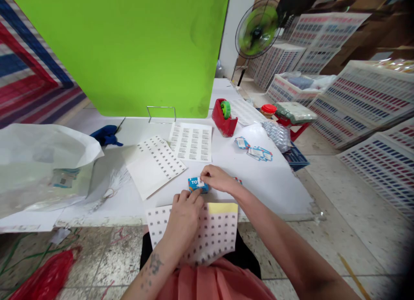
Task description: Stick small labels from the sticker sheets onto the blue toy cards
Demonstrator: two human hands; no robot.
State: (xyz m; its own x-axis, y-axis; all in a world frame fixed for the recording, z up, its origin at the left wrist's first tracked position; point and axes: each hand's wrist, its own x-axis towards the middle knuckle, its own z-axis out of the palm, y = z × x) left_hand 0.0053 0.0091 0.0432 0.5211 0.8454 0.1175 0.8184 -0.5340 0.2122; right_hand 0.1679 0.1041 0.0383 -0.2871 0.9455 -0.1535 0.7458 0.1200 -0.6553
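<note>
A small blue card (194, 186) with white lettering lies on the white table, its right part partly covered by my fingers. My right hand (216, 178) comes over it from the right, thumb and forefinger pinched on a small white sticker (201, 182) at the card's surface. My left hand (186, 211) rests just below, fingers a little apart and bent, their tips at the card's lower edge. Under my left hand, a sheet of small printed stickers (220, 231) hangs over the table's front edge onto my lap. Another card (238, 180) shows partly behind my right wrist.
Two more label sheets (157, 164) (191, 141) lie beyond my hands. A red tape dispenser (224, 119) and loose blue cards (258, 153) are at the right. A plastic bag (45, 162) and white strings (111, 188) lie left. A green board (136, 54) stands behind.
</note>
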